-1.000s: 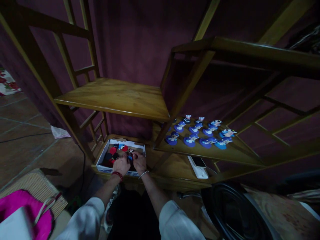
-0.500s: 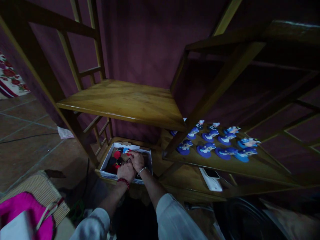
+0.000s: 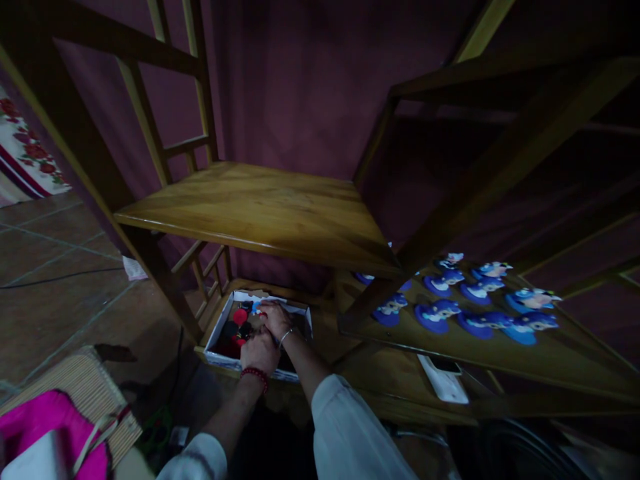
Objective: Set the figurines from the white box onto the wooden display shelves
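A shallow white-sided cardboard box [image 3: 223,327] stands on the low shelf, with small red and black round-based items [image 3: 241,315] in its left half. Both hands reach down into it, close together. My right hand [image 3: 275,319], with a silver bracelet, has its fingers curled beside a small blue and red piece [image 3: 256,307]; whether it grips that piece is not clear. Just in front and to the left, my left hand [image 3: 260,353], with a red bead bracelet, is closed, its fingertips hidden among the items. What it holds cannot be made out.
A bare wooden shelf board [image 3: 270,207] overhangs the box. On the shelf to the right stand several blue-based figurines [image 3: 437,313]. Below them lies a white box with a phone-like dark item [image 3: 445,380]. A woven mat with pink cloth [image 3: 60,427] is at lower left.
The view has shifted a little, so the shelf and figurines sit differently in frame. Both hands stay in the box; the left has moved slightly toward the near side, showing more of the red and black items.
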A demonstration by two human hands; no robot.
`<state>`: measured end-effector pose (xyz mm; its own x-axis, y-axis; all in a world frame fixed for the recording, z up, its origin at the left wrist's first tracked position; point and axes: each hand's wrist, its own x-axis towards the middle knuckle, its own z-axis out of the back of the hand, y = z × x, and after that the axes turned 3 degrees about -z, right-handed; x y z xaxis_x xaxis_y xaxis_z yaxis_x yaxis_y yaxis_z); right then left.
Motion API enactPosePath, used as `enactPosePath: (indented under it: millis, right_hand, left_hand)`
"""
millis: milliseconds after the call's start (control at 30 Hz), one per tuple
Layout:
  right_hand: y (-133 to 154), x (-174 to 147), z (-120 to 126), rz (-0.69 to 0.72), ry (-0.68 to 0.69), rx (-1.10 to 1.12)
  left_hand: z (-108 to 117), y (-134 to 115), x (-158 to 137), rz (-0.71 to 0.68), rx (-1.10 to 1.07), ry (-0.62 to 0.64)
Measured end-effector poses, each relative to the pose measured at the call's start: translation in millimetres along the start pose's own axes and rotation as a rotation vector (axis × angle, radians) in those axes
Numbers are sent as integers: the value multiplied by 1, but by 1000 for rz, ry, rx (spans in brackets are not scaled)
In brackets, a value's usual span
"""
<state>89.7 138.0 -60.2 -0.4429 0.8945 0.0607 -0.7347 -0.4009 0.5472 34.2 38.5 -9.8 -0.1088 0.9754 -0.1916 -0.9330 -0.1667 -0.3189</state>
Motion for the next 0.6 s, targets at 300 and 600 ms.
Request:
enactPosePath:
  millis: [300,600]
  right_hand:
    - [3,15,0,8,103,-142]
    - [4,20,-4,-55,122,-205]
  left_hand:
    - [7,-4,-1,23,20,29]
    - [6,-4,2,8,7,22]
